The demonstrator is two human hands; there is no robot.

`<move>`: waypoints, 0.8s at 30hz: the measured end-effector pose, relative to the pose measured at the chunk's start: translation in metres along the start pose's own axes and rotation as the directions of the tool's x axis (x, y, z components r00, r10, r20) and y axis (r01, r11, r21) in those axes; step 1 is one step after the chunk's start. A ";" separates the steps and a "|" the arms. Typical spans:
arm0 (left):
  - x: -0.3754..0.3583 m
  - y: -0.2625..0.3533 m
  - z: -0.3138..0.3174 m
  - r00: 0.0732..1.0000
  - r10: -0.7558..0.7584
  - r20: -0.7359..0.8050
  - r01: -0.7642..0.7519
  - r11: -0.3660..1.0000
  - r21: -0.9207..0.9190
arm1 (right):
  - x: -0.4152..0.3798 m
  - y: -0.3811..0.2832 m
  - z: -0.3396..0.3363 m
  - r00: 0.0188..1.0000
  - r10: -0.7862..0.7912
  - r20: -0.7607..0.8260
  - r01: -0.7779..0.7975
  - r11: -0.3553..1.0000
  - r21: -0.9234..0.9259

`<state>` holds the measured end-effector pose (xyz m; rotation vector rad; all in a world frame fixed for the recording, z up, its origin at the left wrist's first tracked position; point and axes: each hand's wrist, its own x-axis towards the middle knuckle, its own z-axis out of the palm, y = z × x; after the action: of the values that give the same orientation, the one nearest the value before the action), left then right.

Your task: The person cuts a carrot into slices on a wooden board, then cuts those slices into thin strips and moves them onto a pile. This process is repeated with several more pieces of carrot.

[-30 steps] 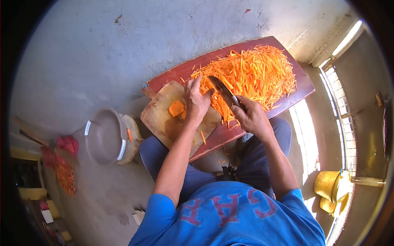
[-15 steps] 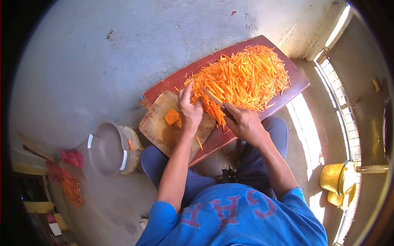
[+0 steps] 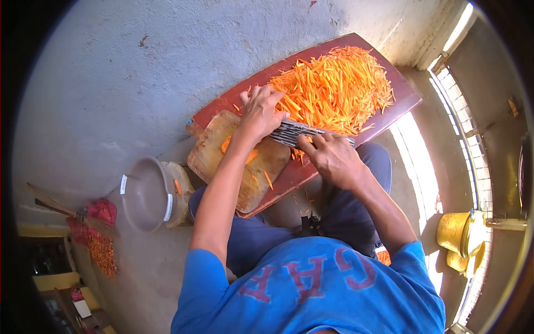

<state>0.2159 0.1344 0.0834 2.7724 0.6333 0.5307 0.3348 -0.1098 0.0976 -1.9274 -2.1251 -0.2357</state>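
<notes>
A heap of shredded carrot (image 3: 339, 89) covers much of the dark red table (image 3: 303, 179). My right hand (image 3: 334, 158) is closed on a broad-bladed knife (image 3: 289, 133), its streaked black and silver side showing. The blade lies along the near edge of the heap. My left hand (image 3: 258, 114) is open, fingers spread at the heap's left edge, with the thumb close to the knife's left end. Under my left forearm sits a worn wooden cutting board (image 3: 214, 158). Carrot pieces (image 3: 252, 156) and a few strips rest on it, partly hidden by the arm.
To the left stands a grey basin (image 3: 146, 197), beside a pale container (image 3: 179, 189) with an orange piece on it. A pink bag (image 3: 102, 214) and orange scraps (image 3: 103, 256) lie farther left. Yellow buckets (image 3: 453, 231) are at right, and a blue-grey wall (image 3: 183, 61) rises behind the table.
The knife has turned from edge-on to show its broad side and now lies along the heap's near edge. My left hand has moved up slightly, fingers spread over the heap's left edge.
</notes>
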 end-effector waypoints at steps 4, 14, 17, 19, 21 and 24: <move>-0.002 0.009 -0.002 0.993 -0.008 -0.115 -0.003 0.995 -0.101 | -0.004 0.000 0.004 0.999 0.031 -0.029 -0.031 0.999 0.032; -0.150 -0.032 -0.016 0.904 -0.402 -0.148 0.260 0.788 -0.558 | -0.035 -0.037 -0.016 0.923 0.209 0.323 -0.383 0.432 0.817; -0.185 -0.060 0.000 0.833 -0.535 -0.140 0.351 0.707 -0.613 | -0.036 -0.072 0.006 0.932 0.126 0.341 -0.363 0.353 0.862; -0.185 -0.067 -0.002 0.843 -0.520 -0.136 0.370 0.745 -0.555 | -0.032 -0.091 0.025 0.960 0.092 0.264 -0.278 0.400 0.873; -0.178 -0.068 -0.006 0.861 -0.493 -0.127 0.377 0.785 -0.491 | -0.029 -0.086 0.033 0.953 0.149 0.263 -0.302 0.526 0.795; -0.166 -0.060 -0.010 0.888 -0.440 -0.134 0.354 0.840 -0.411 | -0.024 -0.045 0.030 0.932 0.302 0.200 -0.354 0.640 0.682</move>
<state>0.0506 0.1126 0.0246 2.1529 1.0126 0.7797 0.2899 -0.1282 0.0642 -1.7650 -1.4862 0.6522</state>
